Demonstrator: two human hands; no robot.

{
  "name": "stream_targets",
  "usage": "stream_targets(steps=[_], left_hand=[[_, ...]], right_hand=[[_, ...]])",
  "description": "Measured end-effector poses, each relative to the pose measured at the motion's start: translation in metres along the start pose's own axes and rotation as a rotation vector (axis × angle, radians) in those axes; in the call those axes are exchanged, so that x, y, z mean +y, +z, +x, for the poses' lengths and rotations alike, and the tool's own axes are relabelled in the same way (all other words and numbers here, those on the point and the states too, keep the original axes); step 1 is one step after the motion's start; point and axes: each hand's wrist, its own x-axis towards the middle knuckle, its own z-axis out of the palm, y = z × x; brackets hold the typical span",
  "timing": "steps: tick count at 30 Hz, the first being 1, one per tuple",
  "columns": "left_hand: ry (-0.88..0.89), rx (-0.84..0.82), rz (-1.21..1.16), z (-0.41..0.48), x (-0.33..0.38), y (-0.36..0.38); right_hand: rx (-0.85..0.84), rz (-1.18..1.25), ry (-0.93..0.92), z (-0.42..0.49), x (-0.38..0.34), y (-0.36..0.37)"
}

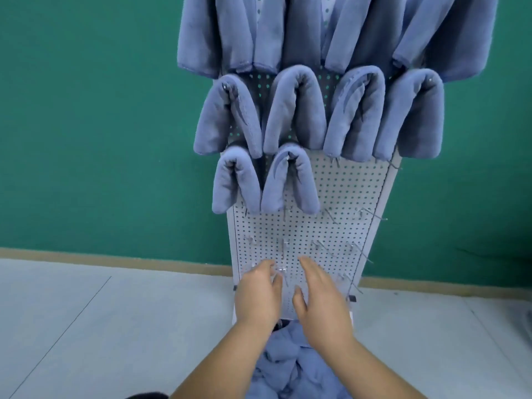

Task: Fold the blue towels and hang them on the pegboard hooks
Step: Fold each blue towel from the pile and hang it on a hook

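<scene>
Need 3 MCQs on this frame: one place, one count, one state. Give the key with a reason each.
1. The pile of loose towels lies:
A) at the foot of the pegboard
B) over the top hooks
C) against the left wall

2. Folded towels in the lowest filled row:
A) four
B) none
C) two

3. The left hand and right hand are:
A) both gripping a towel
B) both empty, fingers relaxed
C) clasped together

Key:
1A: the pile shows under the forearms, below the board.
2C: two hang side by side, with bare hooks beneath.
3B: neither hand holds anything, and they are apart.
</scene>
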Motion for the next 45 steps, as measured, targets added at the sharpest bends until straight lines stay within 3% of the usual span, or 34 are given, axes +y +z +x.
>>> stream_targets(steps=[4,9,12,14,18,24,29,33,38,45], left_hand=[[-0.058,-0.389,0.221,-0.050,-0.058,0.039],[-0.111,-0.850,0.325,-0.108,-0.106,0.077],[-0.102,-1.126,0.438,-0.139,-0.125,0.098],[-0.150,-1.212,0.519,-0.162,-0.143,0.109],[-0.219,-1.240,0.655,-0.199,-0.173,0.124],[-0.170,-0.960,0.762,-0.206,-0.181,0.119],[-0.215,-1.059,0.710,-0.191,-0.184,0.113],[-0.139,-1.030,0.619,-0.179,-0.178,0.102],[-0.139,-1.160,0.625,-0.191,-0.182,0.095],[-0.249,-0.771,0.142,-0.163,-0.143,0.075]], right_hand=[[-0.363,-0.144,0.073,-0.066,0.064,0.035],[-0.978,-0.352,0.387,-0.137,0.132,0.055],[-1.141,-0.308,0.386,-0.154,0.143,0.060],[-1.147,-0.290,0.361,-0.162,0.145,0.062],[-1.148,-0.249,0.366,-0.182,0.154,0.069],[-1.133,-0.190,0.375,-0.193,0.150,0.081],[-1.139,-0.230,0.351,-0.193,0.147,0.087],[-1.107,-0.213,0.334,-0.185,0.139,0.081],[-1.067,-0.200,0.275,-0.182,0.122,0.073],[-0.996,-0.067,0.286,-0.170,0.110,0.057]])
